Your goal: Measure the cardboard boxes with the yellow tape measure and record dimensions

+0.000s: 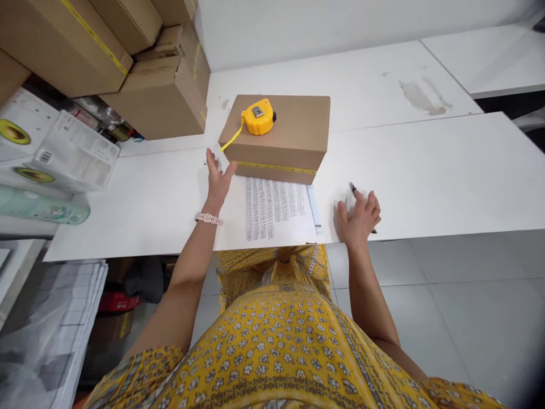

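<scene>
My left hand point(218, 184) is beside the front left corner of a brown cardboard box point(293, 122), fingers spread and holding nothing. A yellow tape measure point(259, 117) rests on top of the box, its short length of yellow blade reaching the left edge. Under the box's front side lies a sheet of paper point(272, 213) with columns of handwriting; the box covers its upper end. My right hand point(360, 218) is over a dark pen point(353, 188) on the table, with the thumb apart from the bent fingers. The hand hides the pen's middle.
Cardboard boxes point(157, 96) are stacked at the back left of the white table point(426, 182). White cartons with avocado pictures point(76, 150) and a mint green bottle point(46, 205) are at the left. A pale wall point(323, 25) stands behind.
</scene>
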A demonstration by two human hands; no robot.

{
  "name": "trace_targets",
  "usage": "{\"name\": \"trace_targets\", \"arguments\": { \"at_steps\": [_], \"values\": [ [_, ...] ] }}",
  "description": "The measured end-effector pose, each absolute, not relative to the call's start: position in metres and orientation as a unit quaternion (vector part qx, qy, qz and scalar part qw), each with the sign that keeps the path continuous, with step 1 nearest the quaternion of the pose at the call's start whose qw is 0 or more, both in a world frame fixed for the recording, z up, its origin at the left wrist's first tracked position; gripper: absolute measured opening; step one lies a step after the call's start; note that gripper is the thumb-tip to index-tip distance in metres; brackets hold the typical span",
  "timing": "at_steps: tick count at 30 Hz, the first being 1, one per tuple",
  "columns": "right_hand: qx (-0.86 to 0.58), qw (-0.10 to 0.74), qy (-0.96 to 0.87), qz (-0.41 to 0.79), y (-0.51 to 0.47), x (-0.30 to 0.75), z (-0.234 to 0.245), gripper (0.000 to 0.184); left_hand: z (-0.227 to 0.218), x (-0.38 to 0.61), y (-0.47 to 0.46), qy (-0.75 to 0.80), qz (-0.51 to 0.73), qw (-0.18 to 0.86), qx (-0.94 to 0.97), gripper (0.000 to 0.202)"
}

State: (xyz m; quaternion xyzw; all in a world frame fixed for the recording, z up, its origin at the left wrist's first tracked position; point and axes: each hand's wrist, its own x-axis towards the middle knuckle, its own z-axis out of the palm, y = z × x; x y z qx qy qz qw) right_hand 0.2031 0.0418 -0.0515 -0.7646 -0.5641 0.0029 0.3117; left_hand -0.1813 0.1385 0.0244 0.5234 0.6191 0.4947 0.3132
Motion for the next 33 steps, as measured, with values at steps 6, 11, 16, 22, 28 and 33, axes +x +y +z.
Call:
{"name": "trace_targets", "arguments": {
  "at_steps": [6,11,16,22,28,33],
  "values": [
    [-0.761,0.319,-0.565,0.015,0.047,0.223,-0.052,0.043,0.008,-0.145,0.101,0.622,0.489,0.332,0.514,0.090],
    [-0.812,0.275,-0.515,0.019,0.052,0.241,-0.042,0.030,-0.017,-0.093,-0.010,0.583,0.387,0.189,0.688,0.063],
    [-0.720,0.384,-0.511,0.271,0.039,0.232,-0.011,0.027,-0.028,-0.069,-0.051,0.422,0.184,0.147,0.875,0.057],
    [-0.473,0.519,-0.432,0.566,-0.007,0.181,0.033,0.044,-0.025,-0.056,-0.035,0.403,0.102,0.103,0.904,0.054],
    [-0.431,0.537,-0.424,0.589,-0.002,0.149,0.025,0.055,-0.027,-0.037,-0.030,0.443,0.099,0.086,0.887,0.053],
    [-0.471,0.574,-0.397,0.539,0.028,0.131,0.001,0.054,-0.026,-0.034,-0.029,0.446,0.091,0.031,0.890,0.049]
  ]
}}
